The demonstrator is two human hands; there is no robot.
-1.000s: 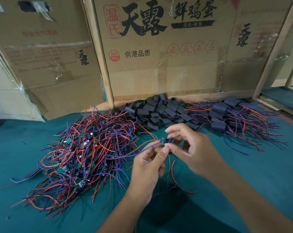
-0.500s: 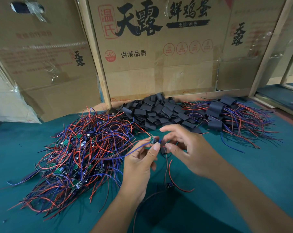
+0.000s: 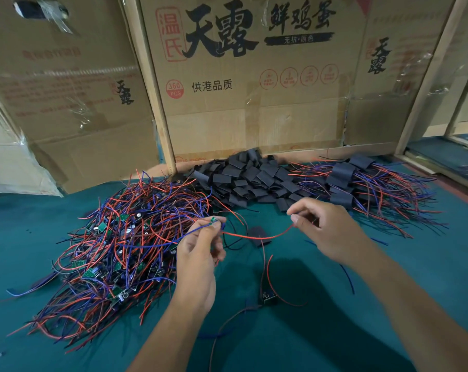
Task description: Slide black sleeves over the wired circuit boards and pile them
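My left hand (image 3: 200,253) pinches a small green circuit board (image 3: 214,220) at its fingertips. A red wire (image 3: 257,236) runs from that board to my right hand (image 3: 326,232), which pinches the wire's far end. One loose black sleeve (image 3: 258,234) lies on the cloth between my hands. A tangle of bare wired boards (image 3: 114,245) sits to the left. Empty black sleeves (image 3: 251,178) are heaped at the back middle. Sleeved boards with wires (image 3: 361,183) are piled at the back right.
Green cloth (image 3: 388,264) covers the table. Another wired part (image 3: 267,298) lies near my forearms with red and black leads. Cardboard boxes (image 3: 254,89) and wooden posts (image 3: 157,103) wall off the back. A raised ledge (image 3: 442,167) runs at the far right.
My hands have moved apart. The right hand has slid out along the red wire to the right, stretching it, while the left hand keeps the board.
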